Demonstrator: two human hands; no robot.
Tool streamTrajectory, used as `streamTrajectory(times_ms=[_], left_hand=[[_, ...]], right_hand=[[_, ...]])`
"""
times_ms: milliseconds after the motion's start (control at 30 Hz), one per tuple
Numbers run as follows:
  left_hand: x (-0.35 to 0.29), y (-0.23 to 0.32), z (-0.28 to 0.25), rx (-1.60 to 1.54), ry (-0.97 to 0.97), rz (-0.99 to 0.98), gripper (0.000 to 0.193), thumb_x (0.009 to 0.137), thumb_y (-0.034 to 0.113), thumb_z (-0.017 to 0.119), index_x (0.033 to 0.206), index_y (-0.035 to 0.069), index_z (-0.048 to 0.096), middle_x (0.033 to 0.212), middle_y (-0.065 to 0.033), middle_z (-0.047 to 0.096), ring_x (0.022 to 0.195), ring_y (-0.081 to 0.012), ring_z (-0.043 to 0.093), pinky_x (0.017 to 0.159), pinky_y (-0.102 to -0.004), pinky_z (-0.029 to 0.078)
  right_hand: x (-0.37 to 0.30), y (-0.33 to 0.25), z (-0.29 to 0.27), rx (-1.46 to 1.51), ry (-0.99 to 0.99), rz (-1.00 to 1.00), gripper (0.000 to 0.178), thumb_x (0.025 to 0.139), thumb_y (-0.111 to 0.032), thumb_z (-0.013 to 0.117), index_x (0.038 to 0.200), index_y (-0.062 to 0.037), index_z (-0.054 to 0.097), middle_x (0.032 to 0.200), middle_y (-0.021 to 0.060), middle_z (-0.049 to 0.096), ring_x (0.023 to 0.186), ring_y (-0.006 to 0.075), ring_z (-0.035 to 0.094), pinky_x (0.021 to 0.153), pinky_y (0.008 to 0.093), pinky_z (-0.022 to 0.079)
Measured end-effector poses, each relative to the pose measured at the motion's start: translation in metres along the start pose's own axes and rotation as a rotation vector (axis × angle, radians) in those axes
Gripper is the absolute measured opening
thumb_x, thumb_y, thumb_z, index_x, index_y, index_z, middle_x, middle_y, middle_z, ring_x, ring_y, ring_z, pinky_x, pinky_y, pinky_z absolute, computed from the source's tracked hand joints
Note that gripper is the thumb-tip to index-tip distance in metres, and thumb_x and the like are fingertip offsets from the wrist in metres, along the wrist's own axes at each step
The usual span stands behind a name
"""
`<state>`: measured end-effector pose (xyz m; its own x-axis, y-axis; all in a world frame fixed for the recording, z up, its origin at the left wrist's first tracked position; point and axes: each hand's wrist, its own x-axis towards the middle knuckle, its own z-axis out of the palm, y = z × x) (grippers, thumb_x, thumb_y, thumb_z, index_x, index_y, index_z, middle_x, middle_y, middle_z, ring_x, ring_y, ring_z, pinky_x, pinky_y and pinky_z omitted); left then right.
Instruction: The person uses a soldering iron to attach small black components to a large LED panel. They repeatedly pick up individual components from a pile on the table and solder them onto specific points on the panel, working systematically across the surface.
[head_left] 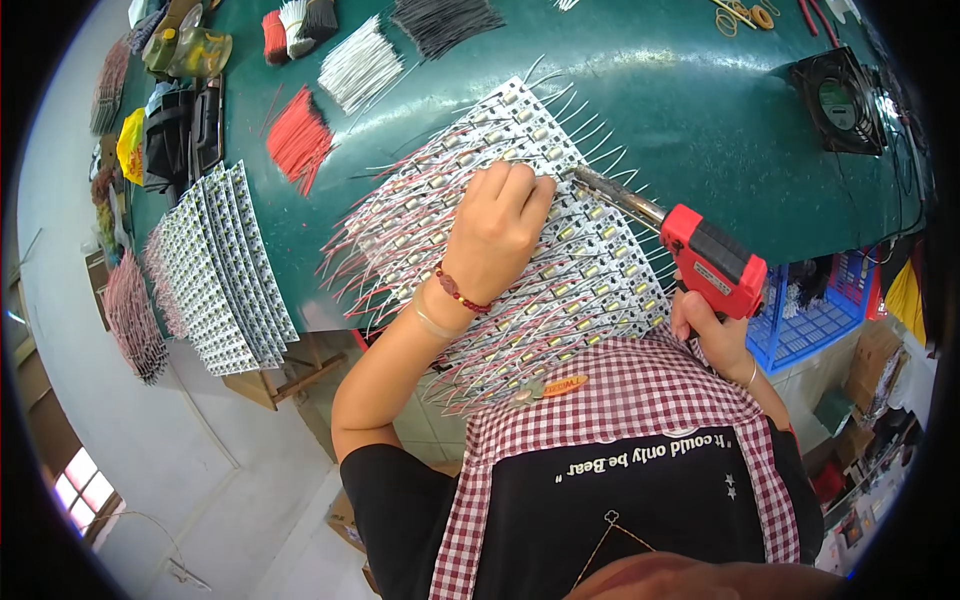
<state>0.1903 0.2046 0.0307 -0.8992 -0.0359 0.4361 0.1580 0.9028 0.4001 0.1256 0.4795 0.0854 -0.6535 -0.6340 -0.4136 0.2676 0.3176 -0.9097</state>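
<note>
A large panel of white circuit boards (600,250) lies in front of me, with rows of small components and many thin red and white wires sticking out along its sides. My left hand (500,220) rests over the panel's middle, fingers closed in a pinch; what they hold is hidden beneath them. In my right hand (712,325) is a red and black soldering gun (712,262), gripped by its handle. Its metal barrel points left, and the tip comes down on the panel just right of my left fingers.
Bundles of red wires (300,140), white wires (362,65) and black wires (443,25) lie on the green table (720,150). More wired board panels (225,270) hang over the left edge. A black fan (842,105) stands at the right, above a blue plastic basket (815,325).
</note>
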Motion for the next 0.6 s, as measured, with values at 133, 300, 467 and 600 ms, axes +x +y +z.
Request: streamTrajectory(times_ms=[133,300,467,600], left_hand=[[0.0001,0.0032,-0.0005,0.013,0.003,0.002,0.025,0.068,-0.003,0.058,0.092,0.0,0.063,0.075,-0.0081,0.043,0.07,-0.0231,0.048,0.064,-0.0348,0.041],[-0.0017,0.0062,0.0018,0.049,0.02,0.007,0.027,0.067,-0.004,0.059,0.094,-0.001,0.063,0.075,-0.0084,0.043,0.069,-0.0233,0.047,0.062,-0.0345,0.041],[-0.0053,0.0068,-0.0008,0.065,-0.023,0.032,0.026,0.071,0.002,0.06,0.096,-0.005,0.061,0.08,-0.0096,0.046,0.074,-0.023,0.048,0.065,-0.0333,0.043],[-0.0041,0.0088,-0.0005,0.035,0.007,0.029,0.029,0.069,-0.003,0.06,0.098,-0.004,0.063,0.076,-0.0091,0.043,0.069,-0.0231,0.046,0.063,-0.0337,0.041]], right_hand=[[-0.0004,0.001,-0.0014,-0.013,-0.014,0.0,0.027,0.096,-0.012,0.051,0.118,0.0042,0.046,0.062,0.0072,0.053,0.052,0.0124,0.049,0.05,0.0256,0.041],[-0.001,0.0027,-0.0019,-0.033,-0.022,0.012,0.027,0.096,-0.013,0.051,0.116,0.0043,0.047,0.063,0.0067,0.053,0.052,0.0119,0.049,0.05,0.0255,0.041],[-0.0008,0.0002,-0.0008,-0.038,-0.02,0.032,0.026,0.097,-0.014,0.051,0.115,0.0046,0.047,0.063,0.006,0.053,0.052,0.0113,0.049,0.05,0.0255,0.041],[0.0,-0.0005,-0.0009,-0.032,-0.027,0.013,0.025,0.097,-0.014,0.051,0.114,0.0041,0.047,0.063,0.0057,0.053,0.053,0.011,0.049,0.051,0.0253,0.041]])
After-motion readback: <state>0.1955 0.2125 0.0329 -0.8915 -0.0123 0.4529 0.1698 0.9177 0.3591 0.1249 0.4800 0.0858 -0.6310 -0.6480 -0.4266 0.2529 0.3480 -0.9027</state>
